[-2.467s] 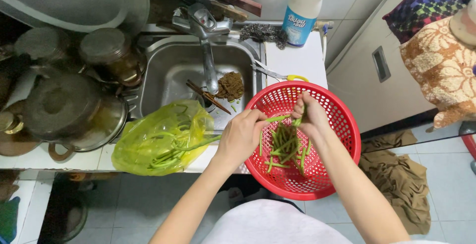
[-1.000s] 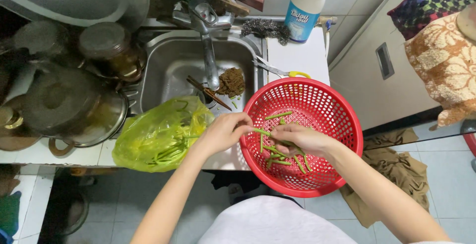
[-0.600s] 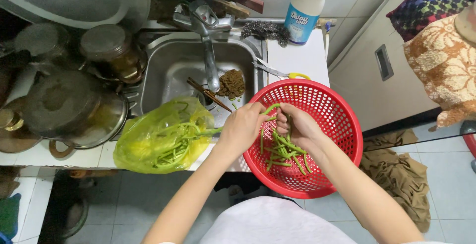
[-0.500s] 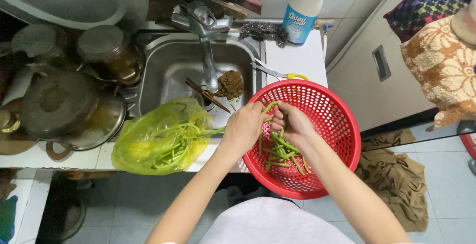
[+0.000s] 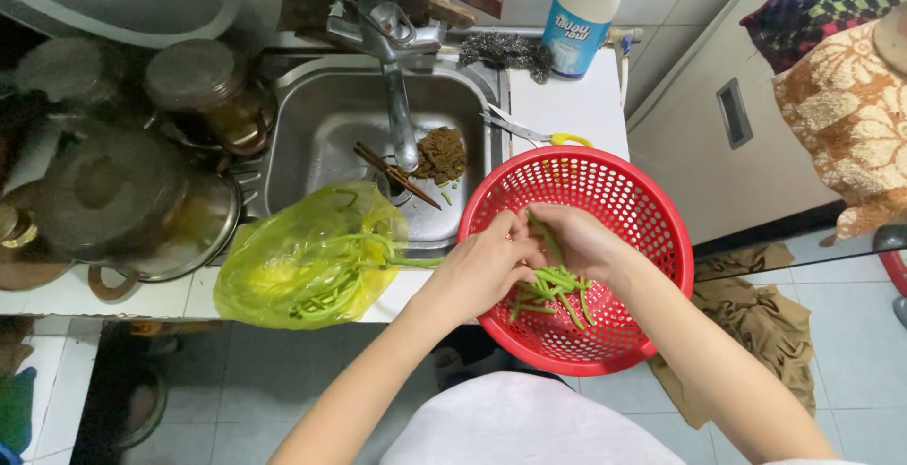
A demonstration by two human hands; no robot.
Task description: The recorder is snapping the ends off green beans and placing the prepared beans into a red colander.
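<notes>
— Two hands are meeting over the red colander (image 5: 652,229): left hand (image 5: 482,271) and right hand (image 5: 576,243) pinching one green bean (image 5: 543,236) between them.
— Step?
— Probably snapping it; pieces are piling below. Next likely needs another bean from the yellow bag (image 5: 307,257).

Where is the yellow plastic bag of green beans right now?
In the head view, the yellow plastic bag lies on the counter edge left of the red basket, just in front of the sink.
</notes>
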